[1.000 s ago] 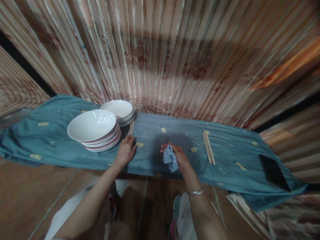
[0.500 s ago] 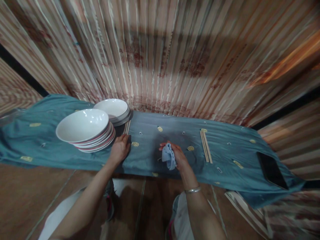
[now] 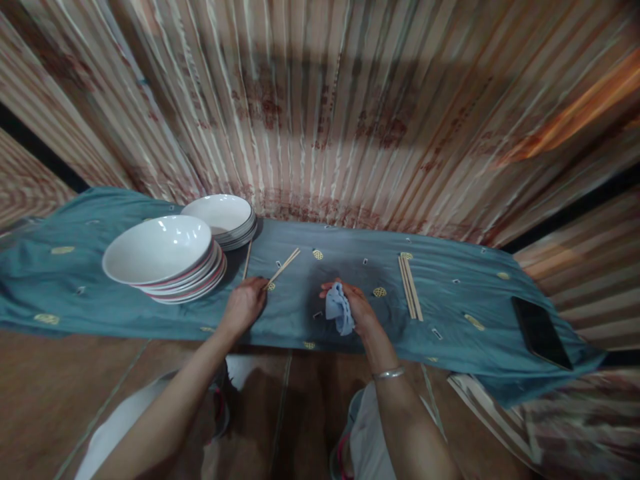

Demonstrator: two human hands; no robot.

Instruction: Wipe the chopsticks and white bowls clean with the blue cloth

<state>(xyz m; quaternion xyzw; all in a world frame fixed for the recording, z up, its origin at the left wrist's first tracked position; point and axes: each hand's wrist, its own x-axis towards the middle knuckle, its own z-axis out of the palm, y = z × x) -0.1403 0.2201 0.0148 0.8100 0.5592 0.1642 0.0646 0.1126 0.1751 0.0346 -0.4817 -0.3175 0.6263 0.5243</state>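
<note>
My left hand [image 3: 246, 305] is closed on a pair of wooden chopsticks [image 3: 284, 265], whose far ends point up and to the right. Beyond that hand, another chopstick [image 3: 247, 260] lies on the cloth beside the bowls. A crumpled light blue cloth [image 3: 339, 309] is gripped in my right hand [image 3: 357, 310], just above the table. Further right, several chopsticks [image 3: 411, 288] lie side by side on the tablecloth.
Left on the teal tablecloth [image 3: 295, 320] stands a stack of white bowls with red bands [image 3: 165, 250]. Behind it is a second bowl stack with dark rims [image 3: 223, 217]. A black phone [image 3: 541, 332] lies at the right end. A striped curtain [image 3: 320, 120] hangs behind.
My left hand has taken hold of two chopsticks beside the bowls and swung them to the right, leaving one lying there. The right hand with the blue cloth has hardly moved.
</note>
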